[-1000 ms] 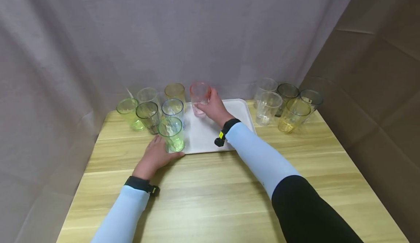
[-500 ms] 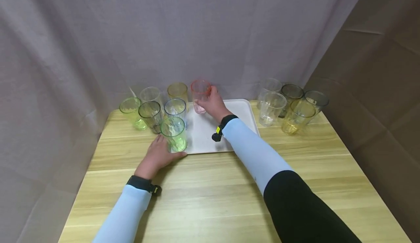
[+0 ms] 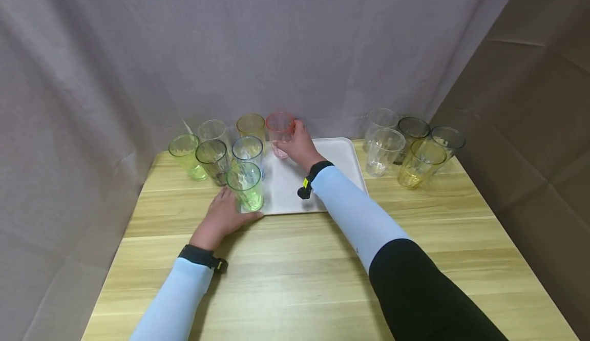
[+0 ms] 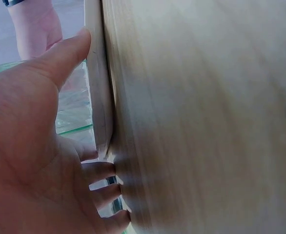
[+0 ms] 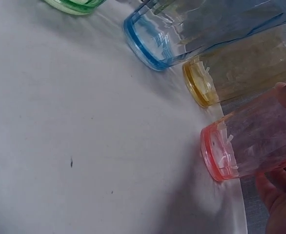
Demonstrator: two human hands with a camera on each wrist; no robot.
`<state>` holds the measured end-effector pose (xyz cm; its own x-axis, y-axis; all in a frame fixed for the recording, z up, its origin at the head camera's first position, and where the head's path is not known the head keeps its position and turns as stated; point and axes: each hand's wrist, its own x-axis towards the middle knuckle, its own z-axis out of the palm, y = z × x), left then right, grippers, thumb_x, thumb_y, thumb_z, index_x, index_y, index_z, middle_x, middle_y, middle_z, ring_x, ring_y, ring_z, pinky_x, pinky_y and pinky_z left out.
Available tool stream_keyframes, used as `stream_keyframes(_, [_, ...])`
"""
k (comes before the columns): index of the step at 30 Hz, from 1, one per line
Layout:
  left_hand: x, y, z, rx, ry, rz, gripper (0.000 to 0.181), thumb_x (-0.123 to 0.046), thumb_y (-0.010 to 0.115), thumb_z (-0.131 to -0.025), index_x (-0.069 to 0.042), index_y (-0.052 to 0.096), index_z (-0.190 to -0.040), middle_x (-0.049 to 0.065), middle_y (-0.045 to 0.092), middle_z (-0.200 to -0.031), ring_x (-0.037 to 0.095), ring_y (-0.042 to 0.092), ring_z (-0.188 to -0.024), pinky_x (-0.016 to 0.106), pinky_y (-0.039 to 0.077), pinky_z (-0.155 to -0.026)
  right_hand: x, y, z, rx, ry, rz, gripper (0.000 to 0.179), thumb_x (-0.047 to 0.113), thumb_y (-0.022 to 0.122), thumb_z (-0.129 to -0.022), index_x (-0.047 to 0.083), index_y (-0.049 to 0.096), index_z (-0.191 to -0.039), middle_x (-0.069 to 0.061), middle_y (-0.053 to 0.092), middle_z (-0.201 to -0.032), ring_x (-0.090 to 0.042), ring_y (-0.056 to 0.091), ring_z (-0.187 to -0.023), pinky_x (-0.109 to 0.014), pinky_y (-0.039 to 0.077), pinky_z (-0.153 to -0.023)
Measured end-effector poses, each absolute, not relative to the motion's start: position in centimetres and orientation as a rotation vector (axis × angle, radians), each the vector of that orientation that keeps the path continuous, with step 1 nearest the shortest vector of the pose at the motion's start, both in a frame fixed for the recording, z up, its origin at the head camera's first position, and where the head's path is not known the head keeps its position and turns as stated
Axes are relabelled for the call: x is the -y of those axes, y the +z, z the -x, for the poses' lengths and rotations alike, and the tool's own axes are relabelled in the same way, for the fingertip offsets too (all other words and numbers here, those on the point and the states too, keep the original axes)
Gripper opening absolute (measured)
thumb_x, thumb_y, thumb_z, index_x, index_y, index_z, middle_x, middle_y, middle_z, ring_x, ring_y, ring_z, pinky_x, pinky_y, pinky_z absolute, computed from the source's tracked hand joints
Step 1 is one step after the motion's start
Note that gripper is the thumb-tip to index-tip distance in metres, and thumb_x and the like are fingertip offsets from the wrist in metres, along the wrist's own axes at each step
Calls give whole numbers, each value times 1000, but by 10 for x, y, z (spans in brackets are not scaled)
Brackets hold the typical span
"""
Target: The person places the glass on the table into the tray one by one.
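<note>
My right hand (image 3: 300, 149) grips a see-through pink tumbler (image 3: 280, 128) by its side, thumb and fingers around it. The tumbler stands upright at the back of the white tray (image 3: 309, 192), beside a yellow tumbler (image 5: 201, 83) and a blue tumbler (image 5: 148, 44) in the right wrist view. My left hand (image 3: 222, 218) rests at the tray's front left corner. Its thumb lies along the front edge and its fingers spread past the corner, as the left wrist view shows. Right by it, a green tumbler (image 3: 249, 192) stands on the tray.
Left of the tray are a lime tumbler (image 3: 188, 156), a grey tumbler (image 3: 214, 162) and a clear tumbler (image 3: 213, 130). Several more, including an amber tumbler (image 3: 417, 169), cluster to its right on the wooden table (image 3: 295, 279). A grey cloth (image 3: 276, 44) hangs behind.
My right hand has shifted the pink tumbler slightly backward and left, next to the yellow one. My left hand stays at the tray corner. The head view has turned slightly.
</note>
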<state>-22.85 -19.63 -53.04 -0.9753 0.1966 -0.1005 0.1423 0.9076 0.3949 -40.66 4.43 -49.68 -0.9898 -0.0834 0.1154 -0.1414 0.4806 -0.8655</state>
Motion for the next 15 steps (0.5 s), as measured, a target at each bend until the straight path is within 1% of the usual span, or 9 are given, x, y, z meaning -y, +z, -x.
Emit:
stream_keyframes(8, [195, -527, 227, -2926, 602, -265, 127, -76, 68, -82, 6, 16, -165, 25, 17, -169, 40, 10, -155, 55, 13, -127, -46, -497, 403, 2635, 1574, -234, 91, 35, 86, -83, 9, 32, -151, -12, 43, -155, -23, 43, -140, -38, 41, -117])
stream_keyframes(12, [194, -526, 226, -2924, 603, -259, 127, -75, 68, -83, 6, 17, -165, 26, 17, -169, 41, 10, -155, 56, 13, -127, -53, -496, 396, 2665, 1554, -224, 94, 43, 85, -83, 9, 31, -152, -14, 45, -152, -25, 45, -138, -42, 43, -114])
stream_keyframes(15, [196, -529, 227, -2928, 612, -264, 127, -76, 68, -82, 6, 17, -165, 26, 17, -169, 41, 10, -154, 56, 13, -126, -64, -494, 385, 2701, 1522, -209, 96, 47, 82, -86, 7, 29, -155, -17, 46, -149, -28, 46, -137, -44, 45, -111])
